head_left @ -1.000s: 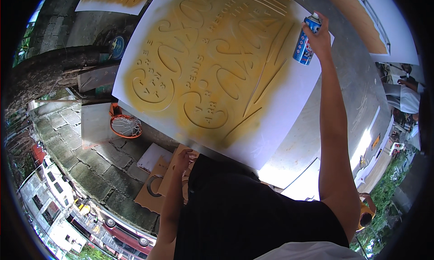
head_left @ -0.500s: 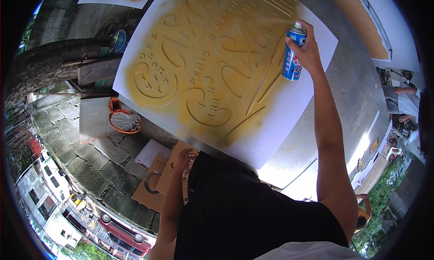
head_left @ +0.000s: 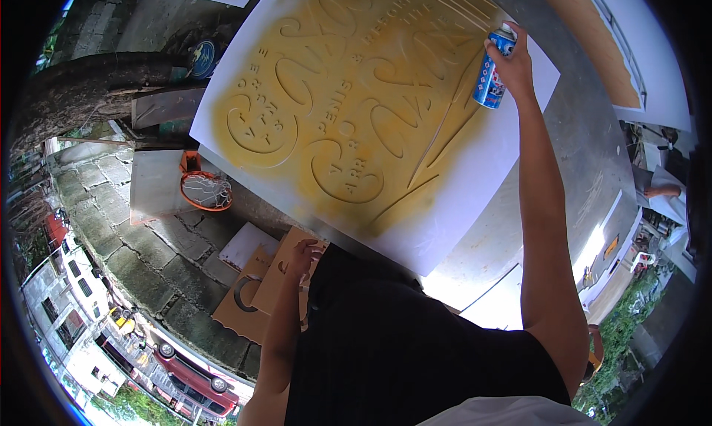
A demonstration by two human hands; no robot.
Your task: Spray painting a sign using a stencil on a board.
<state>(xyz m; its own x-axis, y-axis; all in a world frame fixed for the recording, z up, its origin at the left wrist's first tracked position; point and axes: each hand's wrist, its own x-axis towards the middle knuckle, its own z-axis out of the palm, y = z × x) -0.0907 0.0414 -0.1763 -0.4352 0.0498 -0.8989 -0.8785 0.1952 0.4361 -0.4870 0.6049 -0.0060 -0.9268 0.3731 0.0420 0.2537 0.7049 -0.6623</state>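
1. Right hand (head_left: 517,64): fingers wrapped around a blue aerosol spray can (head_left: 490,79), forefinger at its nozzle end. Whether the nozzle is pressed cannot be told.
2. The can is tilted, positioned over the right part of a white sheet (head_left: 489,177) bearing an ochre coating and scrolled lettering; the gap beneath it cannot be judged.
3. Left hand (head_left: 302,259): fingers loosely parted, gripping nothing, near cut brown cardboard (head_left: 245,318). Contact cannot be confirmed.
4. Risk, uneven coat: lingering over one spot could pool paint and blur the letter edges.
5. Risk, overspray: aiming past the sheet's right margin could mark the grey tabletop (head_left: 582,152).
6. Risk, smearing: a dipping right forearm or can base could drag across the coating, if wet.
7. Risk, shifting: the black shirt (head_left: 415,344) is close to the sheet's near edge; leaning forward could nudge it out of place.
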